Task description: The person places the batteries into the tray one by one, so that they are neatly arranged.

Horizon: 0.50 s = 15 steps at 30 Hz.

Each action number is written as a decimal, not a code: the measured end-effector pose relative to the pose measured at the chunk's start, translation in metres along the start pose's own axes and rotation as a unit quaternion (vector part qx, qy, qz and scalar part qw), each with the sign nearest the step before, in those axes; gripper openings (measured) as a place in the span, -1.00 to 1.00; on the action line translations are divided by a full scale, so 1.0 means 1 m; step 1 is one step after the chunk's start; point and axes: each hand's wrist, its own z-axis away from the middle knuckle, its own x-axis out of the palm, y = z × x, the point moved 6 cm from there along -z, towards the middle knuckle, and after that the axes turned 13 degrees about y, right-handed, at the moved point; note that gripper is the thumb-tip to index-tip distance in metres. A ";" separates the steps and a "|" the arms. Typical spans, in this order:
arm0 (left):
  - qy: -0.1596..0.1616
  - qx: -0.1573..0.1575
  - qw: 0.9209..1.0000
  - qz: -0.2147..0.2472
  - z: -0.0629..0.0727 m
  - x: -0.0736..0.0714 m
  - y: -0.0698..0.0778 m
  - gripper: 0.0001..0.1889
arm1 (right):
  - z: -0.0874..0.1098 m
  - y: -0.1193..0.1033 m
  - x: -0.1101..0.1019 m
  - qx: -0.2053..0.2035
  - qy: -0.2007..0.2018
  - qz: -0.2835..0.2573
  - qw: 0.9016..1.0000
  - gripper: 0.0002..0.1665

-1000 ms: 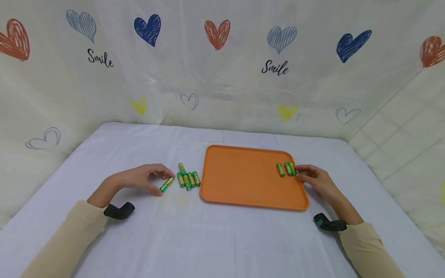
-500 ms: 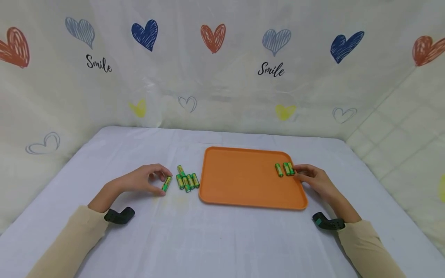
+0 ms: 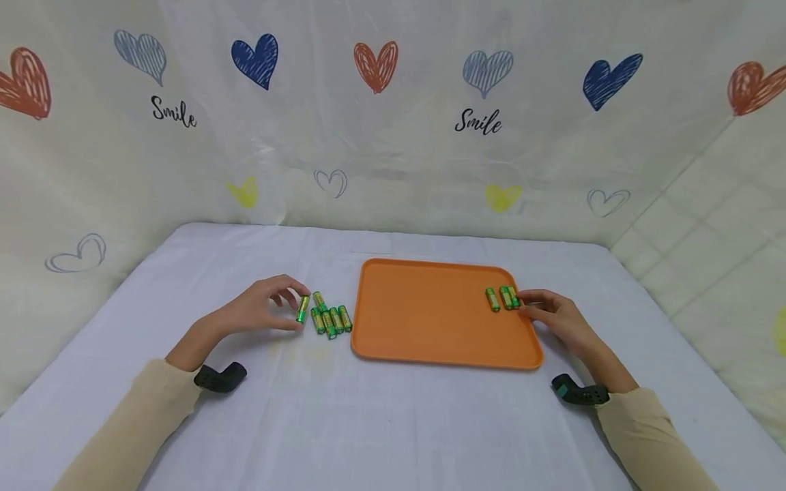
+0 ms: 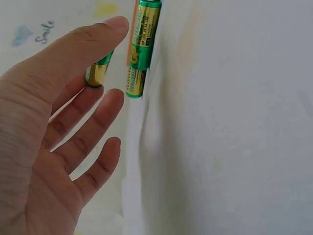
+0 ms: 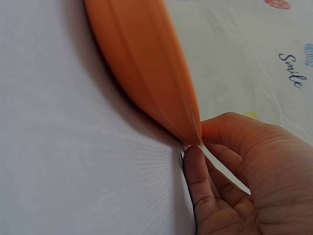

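Left hand (image 3: 263, 307) advanced, pinching one battery (image 3: 303, 309) — loose batteries (image 3: 329, 322) ahead — right hand (image 3: 557, 318) pinching tray (image 3: 424, 317).

Nine green batteries (image 3: 329, 325) show — one pinched in the left hand (image 3: 254, 307), five grouped left of the tray (image 3: 424, 317), three at the tray's right end. One tray, two hands (image 3: 563, 323), two black wrist devices (image 3: 221, 378) — and two "Smile" words (image 3: 479, 122) on the far backdrop (image 3: 393, 136).
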 end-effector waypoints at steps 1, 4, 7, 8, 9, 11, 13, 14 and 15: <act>0.003 0.001 1.000 0.000 -0.001 0.000 0.001 -0.43 | 0.000 0.000 0.000 0.000 0.001 0.001 1.000 -0.37; 0.002 0.003 1.000 0.000 -0.005 0.001 0.005 -0.44 | 0.000 0.001 0.000 0.005 0.003 0.004 1.000 -0.36; -0.004 0.003 1.000 -0.002 -0.009 0.002 0.008 -0.44 | 0.001 0.001 0.001 0.009 0.004 0.000 1.000 -0.36; -0.006 0.004 1.000 -0.002 -0.010 0.003 0.010 -0.44 | 0.001 0.001 0.002 0.010 0.004 -0.002 1.000 -0.36; -0.008 0.005 1.000 -0.003 -0.012 0.004 0.011 -0.43 | 0.001 0.001 0.002 0.011 0.003 -0.004 1.000 -0.36; -0.010 0.011 1.000 -0.003 -0.015 0.006 0.013 -0.42 | 0.001 0.001 0.002 0.010 0.003 -0.007 1.000 -0.37; -0.010 0.019 1.000 -0.003 -0.020 0.008 0.016 -0.42 | 0.001 0.000 0.001 0.007 0.003 -0.010 1.000 -0.37; -0.010 0.024 1.000 -0.001 -0.023 0.009 0.018 -0.42 | 0.001 0.000 0.000 0.006 0.004 -0.010 1.000 -0.37; -0.009 0.030 1.000 -0.001 -0.026 0.010 0.020 -0.42 | 0.000 -0.001 0.000 0.005 0.005 -0.010 1.000 -0.37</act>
